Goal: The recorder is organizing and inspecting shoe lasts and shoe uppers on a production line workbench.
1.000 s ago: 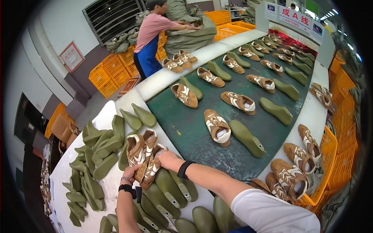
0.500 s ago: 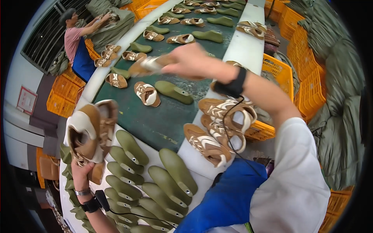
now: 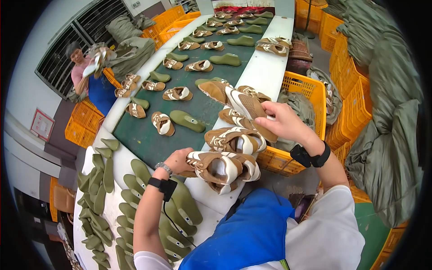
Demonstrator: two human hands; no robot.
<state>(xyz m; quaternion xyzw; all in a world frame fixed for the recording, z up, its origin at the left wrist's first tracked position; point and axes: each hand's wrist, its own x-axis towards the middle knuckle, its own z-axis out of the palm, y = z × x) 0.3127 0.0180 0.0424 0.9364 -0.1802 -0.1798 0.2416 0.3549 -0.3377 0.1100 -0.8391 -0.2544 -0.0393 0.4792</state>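
My left hand [image 3: 179, 161] is closed around the toe end of a brown sneaker [image 3: 209, 167] with white stripes, at the near end of the white rail. More brown and white sneakers [image 3: 236, 139] lie right beside it, touching. My right hand [image 3: 281, 119] grips another sneaker [image 3: 243, 102], tilted over the shoes farther along the rail; its fingers are partly hidden behind it. On the green conveyor belt [image 3: 148, 150], sneakers stand in rows with olive shoe lasts [image 3: 187, 121]. Below my left forearm, several more lasts [image 3: 184, 200] lie side by side on the white table.
Smaller olive lasts [image 3: 96, 184] are heaped at the table's left. An orange crate [image 3: 310, 83] holding grey-green cloth stands right of the rail, and stacked orange crates [image 3: 348, 108] line the right side. Across the belt, a person in a blue apron [image 3: 100, 92] holds shoes.
My left hand has swung right from over the lasts to the rail with its sneakers. My right hand has come back from over the belt to the right rail, still holding a sneaker.
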